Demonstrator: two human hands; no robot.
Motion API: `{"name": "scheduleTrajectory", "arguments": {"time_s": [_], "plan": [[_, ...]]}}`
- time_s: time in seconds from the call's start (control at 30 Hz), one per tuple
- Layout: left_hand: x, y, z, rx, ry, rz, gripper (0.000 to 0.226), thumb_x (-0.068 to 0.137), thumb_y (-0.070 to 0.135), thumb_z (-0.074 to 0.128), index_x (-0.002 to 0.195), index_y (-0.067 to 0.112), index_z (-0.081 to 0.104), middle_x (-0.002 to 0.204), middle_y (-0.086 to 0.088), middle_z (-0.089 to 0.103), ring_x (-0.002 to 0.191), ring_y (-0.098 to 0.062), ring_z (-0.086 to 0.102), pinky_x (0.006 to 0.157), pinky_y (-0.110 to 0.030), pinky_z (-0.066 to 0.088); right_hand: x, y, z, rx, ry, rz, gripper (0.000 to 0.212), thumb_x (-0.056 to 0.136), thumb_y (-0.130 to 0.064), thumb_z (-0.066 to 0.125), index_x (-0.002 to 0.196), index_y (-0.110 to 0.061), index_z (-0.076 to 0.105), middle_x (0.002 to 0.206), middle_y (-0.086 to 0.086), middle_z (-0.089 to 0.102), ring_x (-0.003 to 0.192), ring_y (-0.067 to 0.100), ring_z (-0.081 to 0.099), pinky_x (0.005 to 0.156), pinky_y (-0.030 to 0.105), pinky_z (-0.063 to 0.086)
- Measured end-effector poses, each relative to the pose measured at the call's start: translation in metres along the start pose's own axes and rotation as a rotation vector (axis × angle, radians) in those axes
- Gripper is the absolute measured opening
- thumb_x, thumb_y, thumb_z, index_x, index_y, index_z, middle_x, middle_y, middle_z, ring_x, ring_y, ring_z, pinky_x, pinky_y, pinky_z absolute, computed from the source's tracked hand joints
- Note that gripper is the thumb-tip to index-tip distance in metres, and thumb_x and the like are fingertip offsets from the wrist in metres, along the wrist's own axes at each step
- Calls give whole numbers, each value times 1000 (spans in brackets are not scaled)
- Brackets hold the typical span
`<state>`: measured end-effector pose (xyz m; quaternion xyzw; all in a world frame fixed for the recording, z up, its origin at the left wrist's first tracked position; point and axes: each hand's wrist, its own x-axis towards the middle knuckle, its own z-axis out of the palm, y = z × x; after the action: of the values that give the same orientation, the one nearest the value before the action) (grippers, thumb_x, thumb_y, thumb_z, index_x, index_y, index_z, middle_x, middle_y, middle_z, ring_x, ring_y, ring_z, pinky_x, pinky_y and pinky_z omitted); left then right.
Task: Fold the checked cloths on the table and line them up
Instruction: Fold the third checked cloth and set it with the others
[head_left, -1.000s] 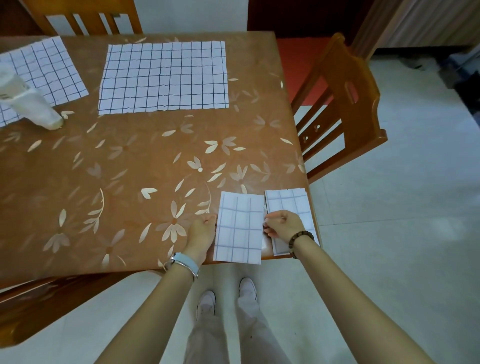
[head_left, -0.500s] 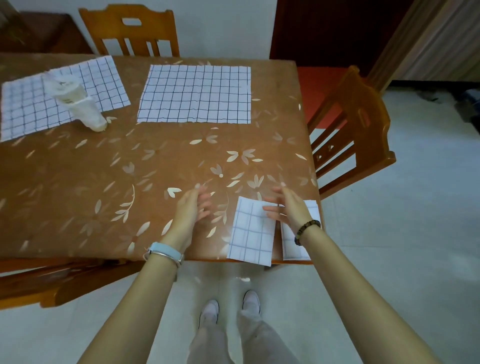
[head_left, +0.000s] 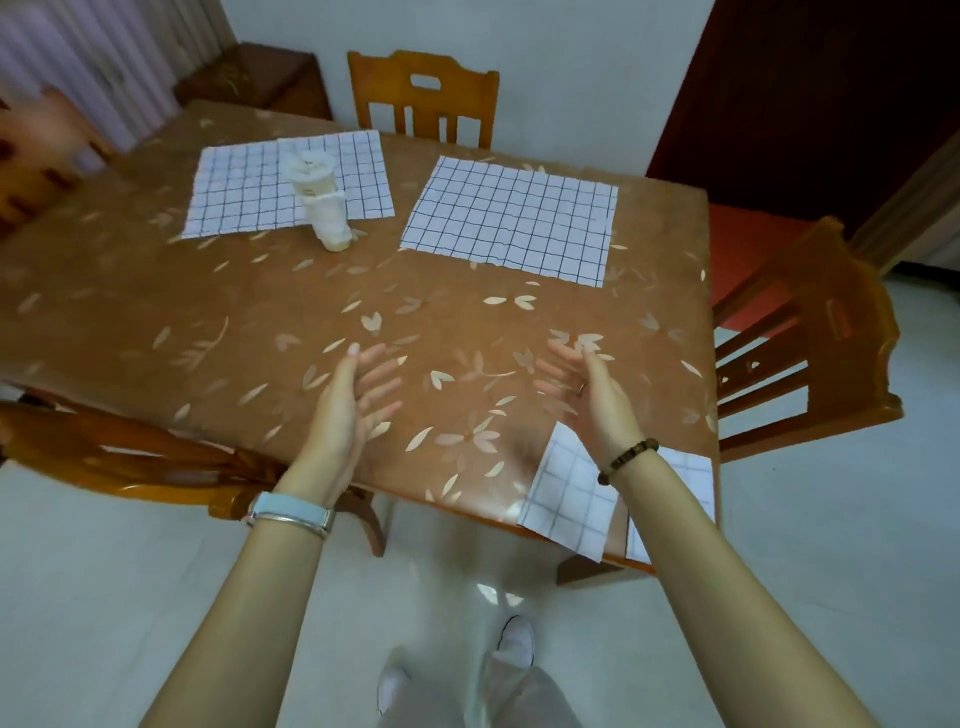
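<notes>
Both hands were out over the table, and both were empty! The left hand had its fingers straight and spread, palm turned inward, above the table's near middle. The right hand mirrored it, fingers loosely extended, gripping nothing. At the table's near right corner sat one folded cloth, with a second folded cloth just beside it and the right forearm crossing above both. On the table's far side lay a flat checked cloth. Toward the far left lay another flat cloth, with a white container standing by its near edge.
</notes>
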<state>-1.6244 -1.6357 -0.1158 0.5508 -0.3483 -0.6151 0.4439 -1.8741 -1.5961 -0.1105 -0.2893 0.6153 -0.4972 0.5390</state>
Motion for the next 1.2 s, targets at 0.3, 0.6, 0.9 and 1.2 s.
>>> {"name": "scheduleTrajectory", "arguments": {"time_s": [0.3, 0.6, 0.9, 1.2], "plan": [[-33, 39, -90, -102, 74, 91, 46, 103, 49, 31, 129, 24, 60, 127, -1, 65, 117, -17, 63, 103, -42, 48, -21, -10, 96, -19, -143, -43, 51, 99, -56, 26, 123, -29, 63, 119, -2, 69, 108, 17, 65, 91, 38, 46], [-69, 64, -202, -163, 130, 182, 47, 102, 52, 30, 129, 27, 59, 132, -1, 62, 120, -18, 61, 106, -43, 46, -58, -13, 203, -54, -278, -83, 52, 99, -56, 22, 121, -32, 63, 120, -6, 68, 109, 14, 64, 104, 47, 38], [-110, 81, -317, -198, 315, 246, 53, 102, 53, 30, 138, 21, 52, 135, -4, 59, 123, -18, 58, 107, -44, 44, -82, -9, 318, -83, -479, -96, 56, 98, -58, 22, 129, -29, 58, 125, -2, 65, 113, 15, 62, 106, 51, 41], [-136, 82, -410, -294, 515, 305, 54, 101, 52, 31, 139, 19, 51, 137, -5, 58, 126, -20, 56, 110, -47, 40, -87, 1, 436, -145, -681, -77, 53, 99, -56, 20, 128, -29, 56, 128, -2, 63, 116, 16, 60, 110, 44, 38]]}}
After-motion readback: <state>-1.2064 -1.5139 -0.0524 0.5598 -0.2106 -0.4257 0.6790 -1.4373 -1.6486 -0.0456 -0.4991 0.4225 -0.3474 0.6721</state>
